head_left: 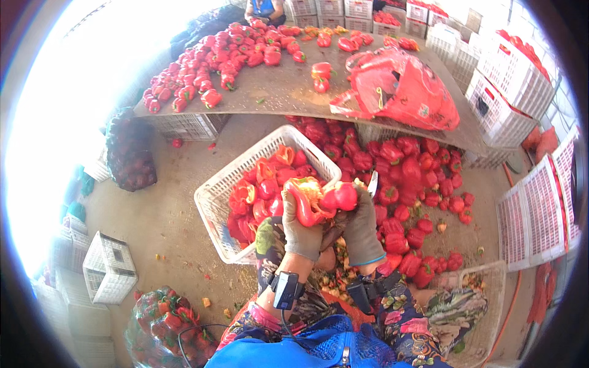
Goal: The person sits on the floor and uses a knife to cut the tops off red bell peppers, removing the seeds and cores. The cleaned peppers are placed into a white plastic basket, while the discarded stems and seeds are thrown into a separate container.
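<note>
In my gloved left hand (pixel 300 237) is a cut red bell pepper (pixel 305 204), its pale seed core exposed. My gloved right hand (pixel 363 230) grips a knife, whose short blade (pixel 373 182) points up past the fingers. A second red pepper piece (pixel 341 197) lies at the right fingertips, touching or nearly touching the left one; whether the two are joined cannot be told. Just beyond my left hand, a white plastic crate (pixel 211 221) holds cut red peppers (pixel 268 188). Whole red bell peppers (pixel 395 184) are heaped on the floor beyond my right hand.
A wooden table (pixel 271 99) ahead bears many red peppers (pixel 221 55) and a red woven bag (pixel 409 92). Mesh sacks of peppers (pixel 170 322) and a white crate (pixel 110 271) stand left. Stacked crates (pixel 511 92) line the right. Scraps (pixel 343 276) lie between my legs. Another person (pixel 264 11) sits beyond.
</note>
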Tool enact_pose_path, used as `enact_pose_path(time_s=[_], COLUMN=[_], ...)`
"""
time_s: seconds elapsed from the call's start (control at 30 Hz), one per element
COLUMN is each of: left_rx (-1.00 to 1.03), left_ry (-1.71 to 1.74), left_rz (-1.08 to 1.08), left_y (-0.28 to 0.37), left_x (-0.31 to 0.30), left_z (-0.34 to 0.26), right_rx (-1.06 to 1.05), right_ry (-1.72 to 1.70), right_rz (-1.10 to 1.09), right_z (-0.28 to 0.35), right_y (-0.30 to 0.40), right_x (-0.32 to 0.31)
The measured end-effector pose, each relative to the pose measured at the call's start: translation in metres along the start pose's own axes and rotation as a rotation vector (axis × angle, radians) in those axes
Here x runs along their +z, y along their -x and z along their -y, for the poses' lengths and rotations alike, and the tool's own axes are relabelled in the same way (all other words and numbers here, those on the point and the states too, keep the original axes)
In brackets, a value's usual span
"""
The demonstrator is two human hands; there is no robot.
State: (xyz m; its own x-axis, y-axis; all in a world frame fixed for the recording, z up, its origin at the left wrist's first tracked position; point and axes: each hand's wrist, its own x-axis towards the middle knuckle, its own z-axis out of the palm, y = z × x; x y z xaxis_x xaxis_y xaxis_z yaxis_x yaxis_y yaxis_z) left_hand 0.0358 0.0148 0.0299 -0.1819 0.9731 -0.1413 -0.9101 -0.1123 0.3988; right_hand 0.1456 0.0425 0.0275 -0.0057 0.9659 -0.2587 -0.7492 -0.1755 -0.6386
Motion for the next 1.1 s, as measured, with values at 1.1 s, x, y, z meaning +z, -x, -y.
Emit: enact_pose_path(time_s=[1.1], left_rx=[-0.901], left_ry=[-0.594], left_rz=[0.4], left_y=[0.055], left_x=[-0.003], left_z=[-0.032], right_rx=[0.248], right_ry=[0.69], right_rz=[0.63], right_z=[0.07], right_y=[0.071], right_x=[-0.047])
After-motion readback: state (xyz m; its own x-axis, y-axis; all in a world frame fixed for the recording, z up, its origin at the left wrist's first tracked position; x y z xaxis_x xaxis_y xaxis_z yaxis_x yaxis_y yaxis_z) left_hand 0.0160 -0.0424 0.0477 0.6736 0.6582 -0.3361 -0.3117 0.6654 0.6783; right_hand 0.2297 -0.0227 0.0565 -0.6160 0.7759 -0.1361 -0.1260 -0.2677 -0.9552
